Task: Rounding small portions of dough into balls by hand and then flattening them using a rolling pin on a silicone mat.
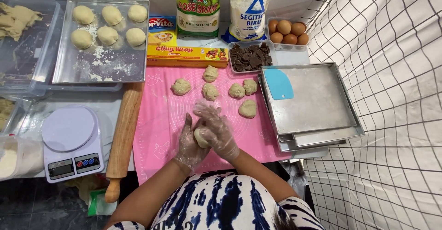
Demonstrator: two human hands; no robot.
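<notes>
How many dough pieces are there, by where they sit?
Smooth dough balls on the floured tray: 6, e.g.
Rough dough pieces on the pink mat: 6, e.g.
Dough ball between the left hand and right hand: 1
Total: 13

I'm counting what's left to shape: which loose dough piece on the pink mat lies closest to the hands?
The dough piece at the mat's right side, just right of the right hand; the other five sit farther up.
</notes>
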